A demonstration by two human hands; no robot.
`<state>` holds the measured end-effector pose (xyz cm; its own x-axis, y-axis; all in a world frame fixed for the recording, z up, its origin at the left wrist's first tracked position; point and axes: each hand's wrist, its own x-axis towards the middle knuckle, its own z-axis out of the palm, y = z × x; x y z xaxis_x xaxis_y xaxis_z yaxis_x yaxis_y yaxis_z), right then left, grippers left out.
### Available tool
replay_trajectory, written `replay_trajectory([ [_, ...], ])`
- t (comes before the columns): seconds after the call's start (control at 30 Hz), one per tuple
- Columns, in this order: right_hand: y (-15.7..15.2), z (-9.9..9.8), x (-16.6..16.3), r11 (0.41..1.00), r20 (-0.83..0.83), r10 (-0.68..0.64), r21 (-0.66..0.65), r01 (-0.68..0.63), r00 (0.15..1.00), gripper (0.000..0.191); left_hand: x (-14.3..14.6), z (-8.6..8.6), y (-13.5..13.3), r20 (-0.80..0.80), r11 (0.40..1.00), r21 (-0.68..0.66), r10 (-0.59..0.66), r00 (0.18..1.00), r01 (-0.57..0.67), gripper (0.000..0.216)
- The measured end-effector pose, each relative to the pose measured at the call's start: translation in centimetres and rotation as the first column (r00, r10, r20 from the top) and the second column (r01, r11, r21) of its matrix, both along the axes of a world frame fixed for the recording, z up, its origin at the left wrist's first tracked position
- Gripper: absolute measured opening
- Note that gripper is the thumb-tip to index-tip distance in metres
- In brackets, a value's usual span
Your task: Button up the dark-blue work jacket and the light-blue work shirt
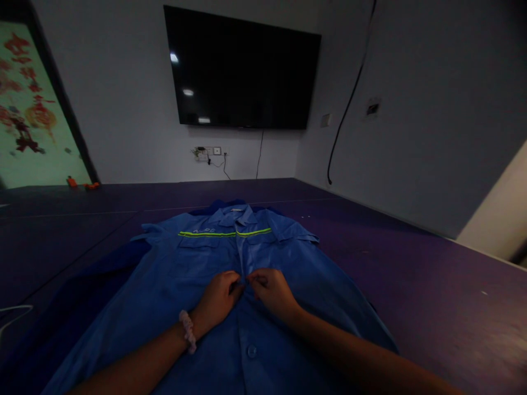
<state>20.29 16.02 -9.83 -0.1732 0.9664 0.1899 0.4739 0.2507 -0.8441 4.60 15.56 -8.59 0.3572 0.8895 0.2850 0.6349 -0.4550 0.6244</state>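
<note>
A blue short-sleeved work shirt (197, 280) lies front up, its collar away from me, with a yellow-green stripe across the chest. My left hand (221, 295) pinches the front placket at mid-chest; a pale scrunchie (188, 331) circles that wrist. Right beside it, my right hand (269, 289) also has its fingertips closed on the placket edge. Whatever sits between the fingertips is hidden by them. Lower down the placket a round button (251, 351) shows.
Darker blue cloth (94, 285) lies under the shirt. The surface below is purple (349, 230). A television (242, 71) hangs on the far wall, with cables beneath it. A black cord (349, 99) dangles at right. Small orange objects (72, 181) lie far left, and a white cable (18, 308) lies nearer left.
</note>
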Motion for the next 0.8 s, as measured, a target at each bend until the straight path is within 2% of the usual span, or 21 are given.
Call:
replay_trajectory([
  [0.23, 0.0, 0.1, 0.0, 1.000, 0.020, 0.004, -0.008, -0.004, 1.000, 0.024, 0.0, 0.0, 0.0, 0.053, 0.998, -0.043, 0.055, 0.997, -0.053, 0.024],
  [0.43, 0.1, 0.2, 0.2, 0.999, 0.065, 0.034, 0.000, -0.034, 0.997, 0.025, -0.3, 0.0, 0.0, 0.314, 0.967, -0.254, 0.090, 0.945, -0.008, 0.029],
  [0.6, 0.4, 0.0, 0.4, 0.999, 0.212, 0.016, 0.040, -0.025, 0.977, 0.020, 0.2, 0.4, -1.3, 0.431, 0.868, -0.495, 0.197, 0.881, 0.049, 0.045],
  [0.8, 1.1, -0.1, 0.6, 0.996, 0.268, -0.018, 0.092, -0.007, 0.963, 0.016, 1.1, 1.5, -4.1, 0.388, 0.694, -0.715, 0.300, 0.871, 0.080, 0.053],
])
